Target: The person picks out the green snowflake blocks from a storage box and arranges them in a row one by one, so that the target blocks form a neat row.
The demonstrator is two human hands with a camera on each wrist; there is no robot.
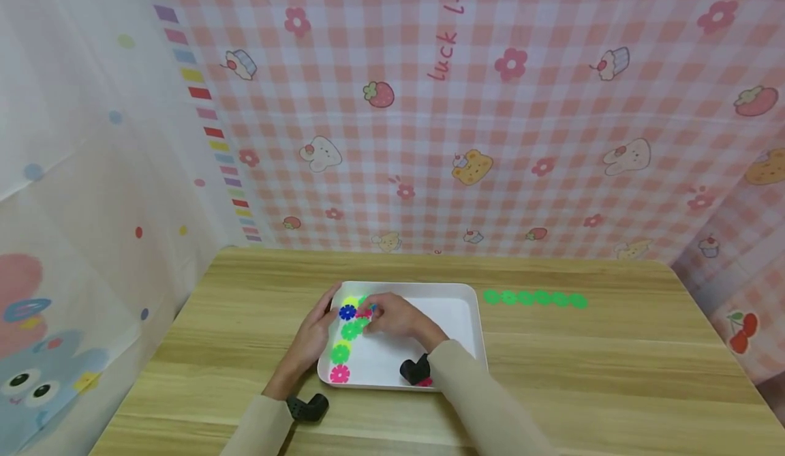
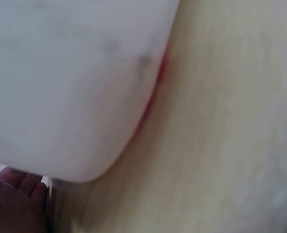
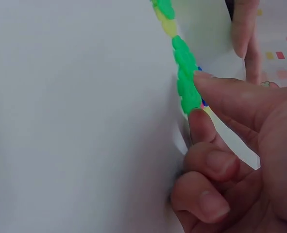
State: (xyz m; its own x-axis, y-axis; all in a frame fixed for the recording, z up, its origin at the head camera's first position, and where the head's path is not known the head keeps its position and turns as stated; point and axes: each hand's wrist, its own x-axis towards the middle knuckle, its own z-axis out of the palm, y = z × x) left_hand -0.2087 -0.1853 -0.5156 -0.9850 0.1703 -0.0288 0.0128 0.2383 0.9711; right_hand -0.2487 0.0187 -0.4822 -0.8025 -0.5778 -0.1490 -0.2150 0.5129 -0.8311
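Note:
A white tray (image 1: 392, 382) lies on the table, with toothed snowflake discs along its left side: a dark blue disc (image 1: 347, 312), several green ones, bits of yellow and a pink disc (image 1: 340, 374). My left hand (image 1: 309, 340) grips the tray's left rim, thumb over the edge and fingers outside. In the left wrist view, the tray's blurred wall (image 2: 75, 97) hides most of that hand. With thumb and index finger, my right hand (image 1: 395, 316) pinches at the green discs (image 3: 187, 80). Its other fingers (image 3: 201, 194) curl in beside the tray floor.
A row of several green discs (image 1: 535, 298) lies on the wooden table (image 1: 582, 374) to the right of the tray. Another pink disc (image 1: 424, 382) shows partly under my right wrist. A checked cloth (image 1: 429, 135) hangs behind the table.

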